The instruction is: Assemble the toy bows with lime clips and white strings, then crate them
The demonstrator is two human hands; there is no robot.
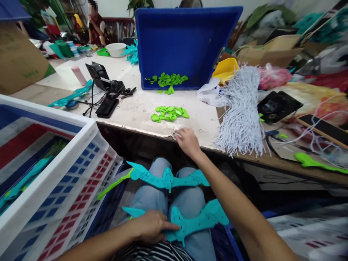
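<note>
Two turquoise wing-shaped plastic parts lie across my lap. My left hand (153, 226) is closed over the nearer part (194, 224), with its index finger stretched along the middle. The farther part (168, 178) spans both knees, and a lime green strip (115, 184) is joined to its left end. At the table's front edge, my right hand (187, 142) has its fingertips pinched together; what is between them, if anything, is too small to make out. Just beyond it lies a pile of small lime green plastic pieces (170, 114).
A blue bin (187, 43) tipped toward me holds more green pieces. White cords (239, 112) hang over the table edge at right. A white basket (89, 181) with turquoise parts stands at left. A black phone (107, 106) lies by a stand. A person (96, 27) sits far back.
</note>
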